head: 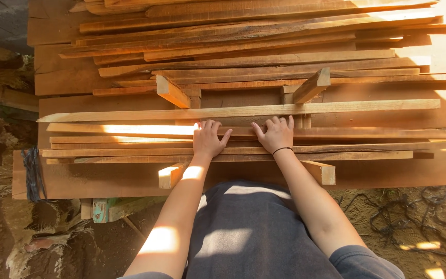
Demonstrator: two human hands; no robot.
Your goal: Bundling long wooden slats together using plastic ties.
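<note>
My left hand (208,139) lies palm down on a long thin wooden slat (367,134) near the front of a big stack of planks. My right hand (275,134), with a dark band at the wrist, rests flat on the same slat a short way to the right. Both hands have the fingers spread and pressed on the wood, not wrapped around it. Just beyond the fingertips lies another long pale slat (347,107). Nearer to me lie more slats (130,153) across wide boards.
Short wooden blocks (172,92) (313,85) stick up between the layers, and two more (170,175) (320,172) jut out at the front edge. A dark cord (32,173) hangs at the stack's left end. Rough dirt ground and tangled wire (414,206) lie below.
</note>
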